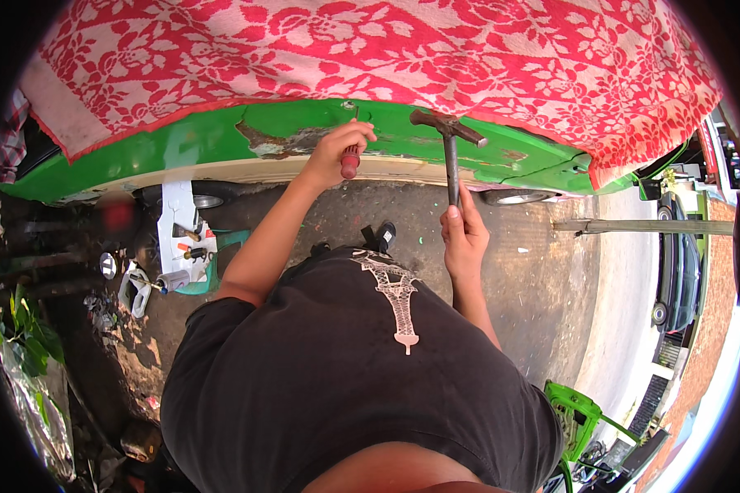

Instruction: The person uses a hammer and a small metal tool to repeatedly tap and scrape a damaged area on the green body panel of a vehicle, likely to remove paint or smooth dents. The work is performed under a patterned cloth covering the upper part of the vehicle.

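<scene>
My left hand (341,149) is closed on a red-handled tool (350,163) against the green car body (189,140); a thin metal shaft rises above my fingers, its tip hard to make out. Rust and peeling paint (284,141) show just left of that hand. My right hand (464,234) grips a hammer (452,164) by its metal handle, with the head raised in front of the lower green bodywork. A red and pale floral cloth (386,45) is draped over the car above both hands.
Lower left on the ground (534,287) lie cardboard or paper (175,205), small tools, a spray can (175,279) and white metal pieces (137,292). A plant (25,329) stands far left, a pole (633,227) right, a green door-like part (575,411) lower right, and a dark car (674,263) beyond.
</scene>
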Tool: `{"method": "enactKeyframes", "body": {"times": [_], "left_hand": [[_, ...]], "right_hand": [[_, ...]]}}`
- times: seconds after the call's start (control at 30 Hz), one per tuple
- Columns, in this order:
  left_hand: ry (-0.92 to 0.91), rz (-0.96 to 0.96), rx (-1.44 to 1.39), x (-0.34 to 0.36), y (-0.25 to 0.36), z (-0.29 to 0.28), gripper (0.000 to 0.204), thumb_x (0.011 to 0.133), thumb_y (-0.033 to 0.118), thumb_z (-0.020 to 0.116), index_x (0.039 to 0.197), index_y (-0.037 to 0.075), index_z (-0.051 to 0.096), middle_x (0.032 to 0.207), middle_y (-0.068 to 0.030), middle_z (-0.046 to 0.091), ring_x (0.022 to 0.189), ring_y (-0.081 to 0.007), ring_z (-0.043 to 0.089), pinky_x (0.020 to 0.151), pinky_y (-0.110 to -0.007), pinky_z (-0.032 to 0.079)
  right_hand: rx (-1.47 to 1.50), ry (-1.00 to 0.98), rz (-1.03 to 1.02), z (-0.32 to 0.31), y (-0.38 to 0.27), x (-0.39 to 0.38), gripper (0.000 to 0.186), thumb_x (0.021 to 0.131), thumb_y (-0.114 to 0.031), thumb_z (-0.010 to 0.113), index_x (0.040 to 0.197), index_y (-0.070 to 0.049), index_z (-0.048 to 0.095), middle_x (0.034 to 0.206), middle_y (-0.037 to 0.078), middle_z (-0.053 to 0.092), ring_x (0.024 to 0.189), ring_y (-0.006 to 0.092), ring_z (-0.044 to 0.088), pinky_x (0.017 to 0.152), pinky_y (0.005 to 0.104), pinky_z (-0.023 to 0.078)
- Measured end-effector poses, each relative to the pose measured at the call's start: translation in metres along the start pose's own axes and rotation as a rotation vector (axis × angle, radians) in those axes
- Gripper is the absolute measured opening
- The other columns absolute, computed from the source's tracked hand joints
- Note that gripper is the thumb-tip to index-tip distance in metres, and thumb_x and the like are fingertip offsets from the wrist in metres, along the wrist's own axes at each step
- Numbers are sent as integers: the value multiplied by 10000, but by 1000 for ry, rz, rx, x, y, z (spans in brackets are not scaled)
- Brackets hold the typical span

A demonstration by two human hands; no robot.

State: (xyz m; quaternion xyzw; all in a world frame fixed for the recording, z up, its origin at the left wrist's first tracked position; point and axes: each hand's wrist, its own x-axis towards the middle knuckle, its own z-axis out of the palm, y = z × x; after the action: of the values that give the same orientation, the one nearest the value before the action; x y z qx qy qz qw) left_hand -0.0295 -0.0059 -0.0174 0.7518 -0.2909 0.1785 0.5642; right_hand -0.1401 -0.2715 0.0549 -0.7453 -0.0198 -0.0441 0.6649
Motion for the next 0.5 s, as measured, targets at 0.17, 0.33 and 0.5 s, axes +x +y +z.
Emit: {"method": "enactKeyframes", "body": {"times": [0.17, 0.33, 0.5], "left_hand": [[-12, 5, 29, 1, -2, 2, 305, 676, -104, 643, 854, 46, 445, 1066, -88, 637, 1155, -313, 598, 1142, -483, 358], [-18, -2, 49, 3, -1, 2, 313, 685, -98, 651, 867, 50, 443, 1070, -86, 637, 1161, -316, 594, 1155, -498, 341], [-11, -43, 87, 9, 5, 4, 314, 712, -120, 639, 897, 43, 445, 1057, -95, 635, 1080, -308, 604, 1044, -408, 427]], "right_hand": [[10, 9, 14, -2, 0, -2, 459, 987, -137, 587, 1431, -54, 505, 775, -33, 530, 647, 35, 449, 574, 196, 378], [17, 8, 19, -5, 1, -3, 457, 989, -137, 585, 1431, -55, 505, 778, -32, 530, 657, 33, 448, 577, 192, 374], [-91, 12, 13, -5, -2, -3, 469, 986, -131, 585, 1438, -44, 492, 767, -29, 528, 665, 53, 457, 607, 206, 391]]}}
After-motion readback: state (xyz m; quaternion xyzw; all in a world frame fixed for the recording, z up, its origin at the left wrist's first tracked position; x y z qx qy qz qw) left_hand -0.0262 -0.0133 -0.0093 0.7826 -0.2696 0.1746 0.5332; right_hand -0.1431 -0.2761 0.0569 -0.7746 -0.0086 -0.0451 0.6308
